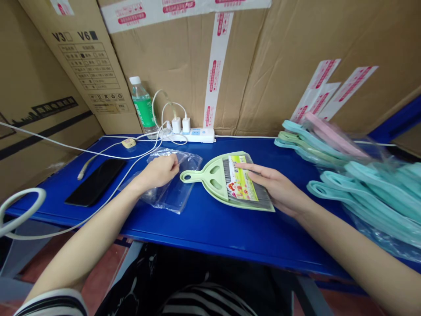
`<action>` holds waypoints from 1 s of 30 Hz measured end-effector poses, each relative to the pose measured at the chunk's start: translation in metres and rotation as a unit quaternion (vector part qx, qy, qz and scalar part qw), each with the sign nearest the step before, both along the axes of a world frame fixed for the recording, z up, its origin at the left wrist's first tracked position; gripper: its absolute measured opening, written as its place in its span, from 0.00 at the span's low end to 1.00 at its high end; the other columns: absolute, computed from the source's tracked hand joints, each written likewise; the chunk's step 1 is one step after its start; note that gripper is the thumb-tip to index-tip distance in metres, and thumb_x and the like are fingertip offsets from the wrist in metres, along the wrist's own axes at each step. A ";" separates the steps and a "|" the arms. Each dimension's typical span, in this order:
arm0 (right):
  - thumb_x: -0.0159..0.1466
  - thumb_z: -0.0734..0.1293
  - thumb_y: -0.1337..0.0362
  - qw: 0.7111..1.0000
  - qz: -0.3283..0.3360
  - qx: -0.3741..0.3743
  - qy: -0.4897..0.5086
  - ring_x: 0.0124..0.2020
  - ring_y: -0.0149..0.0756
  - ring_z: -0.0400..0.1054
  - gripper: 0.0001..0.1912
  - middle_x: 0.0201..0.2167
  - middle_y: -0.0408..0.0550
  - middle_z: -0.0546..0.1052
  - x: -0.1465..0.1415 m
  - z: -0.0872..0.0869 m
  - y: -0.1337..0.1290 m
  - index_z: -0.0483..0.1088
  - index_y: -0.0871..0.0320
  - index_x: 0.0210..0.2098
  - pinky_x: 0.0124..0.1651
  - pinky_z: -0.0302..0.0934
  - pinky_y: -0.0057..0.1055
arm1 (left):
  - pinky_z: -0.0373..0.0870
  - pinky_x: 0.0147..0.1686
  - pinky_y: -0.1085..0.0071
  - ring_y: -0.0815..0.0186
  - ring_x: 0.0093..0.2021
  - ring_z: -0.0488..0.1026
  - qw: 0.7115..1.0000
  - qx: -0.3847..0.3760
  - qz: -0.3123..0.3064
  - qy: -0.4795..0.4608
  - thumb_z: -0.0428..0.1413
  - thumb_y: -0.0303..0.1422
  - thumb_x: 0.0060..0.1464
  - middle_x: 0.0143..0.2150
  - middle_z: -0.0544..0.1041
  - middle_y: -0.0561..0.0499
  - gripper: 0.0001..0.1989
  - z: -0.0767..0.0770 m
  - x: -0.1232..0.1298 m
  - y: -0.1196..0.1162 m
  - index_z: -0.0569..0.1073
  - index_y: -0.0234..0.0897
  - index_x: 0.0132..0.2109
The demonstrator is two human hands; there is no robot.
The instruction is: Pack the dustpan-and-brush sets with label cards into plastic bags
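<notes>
My left hand (pixel 158 172) rests on a clear plastic bag (pixel 173 186), its fingers curled over the flattened film. To the right lies a pale green dustpan (pixel 207 175) with its looped handle pointing left. A grey-bristled brush (pixel 259 199) sits in the pan, with a colourful paper label (pixel 241 177) across it. My right hand (pixel 272 186) lies over the pan's right side, fingertips on the label. The hand's underside and part of the brush are hidden.
Bagged teal and pink dustpan handles (pixel 368 188) pile up on the right of the blue table (pixel 210 232). At the back stand a water bottle (pixel 143 105) and a power strip (pixel 192 136) with chargers. A black phone (pixel 95 182) and white cables (pixel 98 153) lie left.
</notes>
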State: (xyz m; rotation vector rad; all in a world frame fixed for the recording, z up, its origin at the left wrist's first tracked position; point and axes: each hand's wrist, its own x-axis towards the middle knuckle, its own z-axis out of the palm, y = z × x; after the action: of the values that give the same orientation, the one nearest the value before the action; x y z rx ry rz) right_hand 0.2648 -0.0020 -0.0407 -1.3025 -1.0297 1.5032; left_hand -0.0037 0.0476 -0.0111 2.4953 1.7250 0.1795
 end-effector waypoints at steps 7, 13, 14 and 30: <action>0.63 0.67 0.67 0.996 0.055 0.070 0.001 0.43 0.39 0.77 0.15 0.46 0.48 0.80 0.005 -0.011 0.002 0.77 0.52 0.48 0.52 0.69 0.41 | 0.59 0.23 0.73 0.70 0.19 0.64 0.983 -0.094 -0.056 -0.149 0.47 0.29 0.53 0.20 0.69 0.58 0.06 0.001 -0.003 0.000 0.62 0.39 0.28; 0.63 0.66 0.68 0.997 0.054 0.046 0.016 0.39 0.37 0.77 0.16 0.45 0.48 0.81 0.002 -0.009 0.000 0.76 0.52 0.50 0.50 0.70 0.40 | 0.58 0.18 0.78 0.75 0.15 0.59 0.921 -0.207 -0.095 -0.316 0.46 0.33 0.60 0.17 0.63 0.60 0.08 -0.004 0.000 0.003 0.60 0.39 0.31; 0.64 0.66 0.68 0.998 0.053 0.039 0.020 0.38 0.36 0.77 0.16 0.45 0.48 0.81 0.001 -0.008 -0.001 0.76 0.52 0.50 0.50 0.70 0.39 | 0.59 0.19 0.78 0.75 0.16 0.60 0.917 -0.201 -0.101 -0.329 0.46 0.33 0.60 0.18 0.63 0.60 0.08 -0.007 0.001 0.003 0.60 0.39 0.31; 0.62 0.68 0.65 0.995 0.089 0.044 0.019 0.42 0.38 0.76 0.20 0.48 0.49 0.80 0.000 -0.008 -0.002 0.73 0.52 0.54 0.54 0.67 0.42 | 0.59 0.23 0.75 0.72 0.17 0.63 0.973 -0.088 -0.074 -0.200 0.48 0.32 0.57 0.16 0.68 0.60 0.08 -0.007 0.004 0.001 0.62 0.39 0.29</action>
State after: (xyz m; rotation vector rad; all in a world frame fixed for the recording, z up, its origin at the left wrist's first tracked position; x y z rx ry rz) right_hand 0.2651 -0.0036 -0.0492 -1.1399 -1.2000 1.5906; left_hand -0.0001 0.0483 -0.0182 2.2539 1.3308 0.4601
